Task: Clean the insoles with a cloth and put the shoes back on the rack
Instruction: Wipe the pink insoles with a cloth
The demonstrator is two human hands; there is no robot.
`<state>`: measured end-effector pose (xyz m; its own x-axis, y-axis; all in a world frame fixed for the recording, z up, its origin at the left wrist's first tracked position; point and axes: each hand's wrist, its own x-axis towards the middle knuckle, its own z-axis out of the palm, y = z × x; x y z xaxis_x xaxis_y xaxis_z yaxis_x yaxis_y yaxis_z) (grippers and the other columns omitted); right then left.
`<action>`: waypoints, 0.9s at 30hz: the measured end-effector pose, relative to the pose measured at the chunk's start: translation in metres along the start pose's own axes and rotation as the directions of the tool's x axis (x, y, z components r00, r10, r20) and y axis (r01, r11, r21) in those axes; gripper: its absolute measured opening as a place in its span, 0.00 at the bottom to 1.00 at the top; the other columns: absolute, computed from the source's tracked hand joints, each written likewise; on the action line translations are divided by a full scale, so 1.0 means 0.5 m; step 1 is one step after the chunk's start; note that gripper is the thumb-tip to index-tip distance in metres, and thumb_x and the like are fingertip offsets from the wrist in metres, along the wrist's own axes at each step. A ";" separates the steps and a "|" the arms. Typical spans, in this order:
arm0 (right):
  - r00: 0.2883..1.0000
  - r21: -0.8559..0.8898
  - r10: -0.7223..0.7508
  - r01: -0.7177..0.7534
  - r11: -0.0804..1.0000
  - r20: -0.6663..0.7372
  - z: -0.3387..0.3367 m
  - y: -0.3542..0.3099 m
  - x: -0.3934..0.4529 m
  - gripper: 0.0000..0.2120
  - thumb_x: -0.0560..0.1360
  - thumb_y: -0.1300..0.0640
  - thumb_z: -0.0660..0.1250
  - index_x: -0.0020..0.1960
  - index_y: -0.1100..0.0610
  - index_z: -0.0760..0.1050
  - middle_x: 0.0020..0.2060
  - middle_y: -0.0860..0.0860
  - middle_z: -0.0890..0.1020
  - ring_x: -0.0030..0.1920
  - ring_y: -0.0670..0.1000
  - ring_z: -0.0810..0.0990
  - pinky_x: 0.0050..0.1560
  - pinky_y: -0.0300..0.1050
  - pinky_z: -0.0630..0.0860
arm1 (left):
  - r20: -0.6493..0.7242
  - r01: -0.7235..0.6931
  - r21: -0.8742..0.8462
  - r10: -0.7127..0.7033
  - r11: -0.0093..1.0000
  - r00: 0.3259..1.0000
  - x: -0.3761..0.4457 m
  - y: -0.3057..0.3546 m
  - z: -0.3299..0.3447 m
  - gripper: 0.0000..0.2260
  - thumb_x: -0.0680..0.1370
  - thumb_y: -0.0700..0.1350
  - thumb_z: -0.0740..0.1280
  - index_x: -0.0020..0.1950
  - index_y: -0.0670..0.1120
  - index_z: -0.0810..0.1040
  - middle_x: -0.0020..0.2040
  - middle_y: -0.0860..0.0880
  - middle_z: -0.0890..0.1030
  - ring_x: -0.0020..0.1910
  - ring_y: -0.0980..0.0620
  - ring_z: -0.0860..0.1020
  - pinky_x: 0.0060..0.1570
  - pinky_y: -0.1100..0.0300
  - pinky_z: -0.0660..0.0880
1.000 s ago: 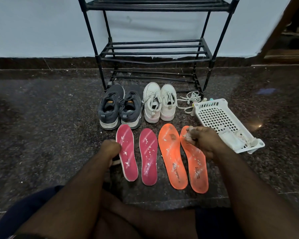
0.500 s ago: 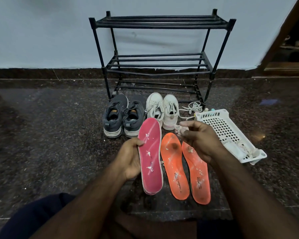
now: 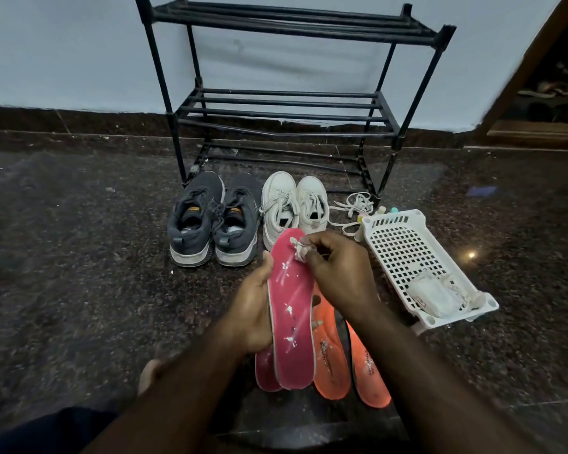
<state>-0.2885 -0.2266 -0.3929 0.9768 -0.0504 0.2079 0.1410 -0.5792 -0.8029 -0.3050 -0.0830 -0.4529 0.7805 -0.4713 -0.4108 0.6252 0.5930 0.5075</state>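
My left hand holds a pink insole by its left edge, lifted off the floor and speckled with white marks. My right hand pinches a small white cloth against the insole's top end. A second pink insole lies on the floor, mostly hidden under the held one. Two orange insoles lie to the right, partly covered by my right forearm. A pair of grey sneakers and a pair of white sneakers stand before the black shoe rack.
A white perforated plastic basket lies tilted on the floor to the right, with a white packet and rags in its near end. Loose white laces and small bottles sit beside it. The rack's shelves hold nothing. Dark speckled stone floor all round.
My left hand picked the pink insole up from the floor and raised it. My right hand moved left from over the orange insoles and brought the cloth onto the pink insole's top.
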 end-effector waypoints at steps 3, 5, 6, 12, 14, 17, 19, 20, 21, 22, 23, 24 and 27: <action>0.996 -0.097 -0.072 0.067 0.993 -0.048 0.002 0.001 0.005 0.11 0.75 0.63 0.69 0.54 0.54 0.83 0.48 0.46 0.85 0.49 0.43 0.81 0.54 0.35 0.75 | -0.036 0.008 -0.003 -0.008 1.000 0.999 0.007 -0.012 0.006 0.32 0.79 0.66 0.57 0.64 0.42 0.82 0.58 0.38 0.81 0.52 0.40 0.80 0.55 0.42 0.75; 0.992 -0.218 -0.116 0.103 0.971 -0.050 0.000 0.005 0.011 0.12 0.75 0.64 0.68 0.56 0.56 0.83 0.50 0.50 0.84 0.52 0.47 0.80 0.56 0.32 0.69 | -0.049 -0.002 -0.002 0.002 1.000 0.999 0.009 -0.018 0.012 0.31 0.80 0.65 0.54 0.61 0.42 0.84 0.60 0.38 0.82 0.53 0.41 0.82 0.57 0.43 0.75; 0.993 -0.272 -0.117 0.105 0.957 -0.028 0.000 0.006 0.012 0.12 0.75 0.64 0.68 0.56 0.56 0.83 0.50 0.51 0.84 0.52 0.49 0.80 0.55 0.33 0.69 | -0.054 -0.008 -0.005 0.007 1.000 0.999 0.009 -0.021 0.016 0.31 0.81 0.64 0.53 0.62 0.42 0.83 0.61 0.38 0.82 0.55 0.41 0.83 0.60 0.44 0.75; 0.982 -0.301 0.004 0.054 0.952 0.189 0.022 -0.011 -0.016 0.09 0.75 0.58 0.67 0.52 0.54 0.84 0.48 0.50 0.86 0.50 0.49 0.83 0.53 0.41 0.75 | -0.053 0.022 -0.040 -0.024 0.999 0.998 0.003 -0.022 0.030 0.34 0.80 0.68 0.50 0.71 0.45 0.75 0.65 0.38 0.80 0.63 0.39 0.79 0.59 0.40 0.75; 0.988 -0.277 -0.003 0.047 0.960 0.157 0.022 -0.013 -0.019 0.09 0.75 0.59 0.68 0.52 0.54 0.84 0.47 0.50 0.86 0.49 0.49 0.82 0.52 0.41 0.75 | -0.064 0.019 -0.059 -0.023 0.998 0.998 0.001 -0.020 0.025 0.35 0.80 0.69 0.49 0.71 0.45 0.74 0.65 0.39 0.80 0.65 0.39 0.78 0.60 0.39 0.74; 0.993 -0.298 -0.066 0.094 0.950 0.101 0.026 -0.017 -0.019 0.09 0.74 0.59 0.68 0.52 0.54 0.84 0.47 0.51 0.85 0.49 0.50 0.82 0.53 0.42 0.74 | -0.070 0.016 -0.060 -0.020 0.998 0.997 -0.004 -0.020 0.032 0.34 0.81 0.68 0.49 0.70 0.45 0.76 0.62 0.39 0.82 0.61 0.41 0.81 0.59 0.41 0.75; 0.980 -0.331 -0.061 0.122 0.936 0.189 0.033 -0.022 -0.028 0.07 0.74 0.57 0.69 0.50 0.54 0.84 0.44 0.51 0.86 0.47 0.51 0.82 0.50 0.45 0.76 | -0.064 0.000 -0.071 -0.004 0.997 0.998 -0.006 -0.019 0.035 0.32 0.82 0.66 0.49 0.67 0.44 0.77 0.55 0.39 0.85 0.52 0.42 0.85 0.53 0.44 0.77; 0.970 -0.333 -0.046 0.127 0.934 0.240 0.032 -0.023 -0.032 0.07 0.74 0.57 0.69 0.49 0.53 0.84 0.43 0.50 0.86 0.45 0.51 0.83 0.48 0.46 0.76 | -0.064 -0.004 -0.077 -0.001 0.997 0.998 -0.007 -0.018 0.036 0.32 0.82 0.66 0.49 0.65 0.43 0.78 0.54 0.38 0.85 0.50 0.42 0.85 0.52 0.45 0.77; 0.960 -0.317 -0.018 0.110 0.942 0.280 0.028 -0.024 -0.033 0.07 0.74 0.57 0.69 0.49 0.53 0.84 0.42 0.49 0.86 0.43 0.50 0.83 0.47 0.46 0.77 | -0.059 -0.003 -0.086 -0.002 0.996 0.998 -0.006 -0.016 0.035 0.32 0.81 0.67 0.50 0.64 0.43 0.78 0.55 0.37 0.85 0.50 0.42 0.85 0.53 0.45 0.77; 0.955 -0.285 0.017 0.072 0.956 0.296 0.022 -0.025 -0.032 0.07 0.73 0.58 0.69 0.48 0.52 0.84 0.40 0.48 0.86 0.41 0.48 0.83 0.45 0.46 0.78 | -0.054 0.001 -0.095 -0.006 0.996 0.999 -0.006 -0.014 0.032 0.33 0.81 0.68 0.50 0.64 0.43 0.79 0.56 0.37 0.84 0.51 0.41 0.85 0.54 0.44 0.77; 0.961 -0.246 0.033 0.036 0.968 0.273 0.016 -0.024 -0.027 0.06 0.73 0.58 0.70 0.48 0.52 0.84 0.40 0.48 0.86 0.40 0.47 0.83 0.44 0.46 0.79 | -0.049 0.008 -0.093 -0.013 0.996 0.999 -0.005 -0.014 0.029 0.34 0.80 0.69 0.50 0.65 0.44 0.78 0.58 0.38 0.84 0.53 0.41 0.84 0.55 0.43 0.77; 0.976 -0.216 0.028 0.020 0.976 0.217 0.011 -0.022 -0.021 0.05 0.73 0.58 0.70 0.47 0.53 0.84 0.40 0.47 0.85 0.40 0.46 0.83 0.45 0.45 0.79 | -0.042 0.017 -0.079 -0.020 0.997 0.999 -0.006 -0.013 0.029 0.34 0.79 0.70 0.50 0.66 0.45 0.78 0.60 0.40 0.83 0.54 0.42 0.84 0.55 0.43 0.77; 0.993 -0.174 -0.035 0.055 0.983 0.113 0.014 -0.025 -0.019 0.06 0.74 0.58 0.70 0.50 0.54 0.84 0.45 0.48 0.86 0.45 0.46 0.82 0.51 0.44 0.77 | -0.006 0.018 -0.086 -0.019 0.996 1.000 -0.004 -0.016 0.030 0.35 0.75 0.69 0.56 0.71 0.46 0.75 0.59 0.42 0.83 0.56 0.44 0.82 0.54 0.47 0.77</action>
<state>-0.2985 -0.2132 -0.3885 0.9832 0.0622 0.1716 0.1640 -0.7136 -0.6811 -0.3115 -0.0965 -0.4449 0.7686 -0.4785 -0.4247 0.6366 0.6384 0.4327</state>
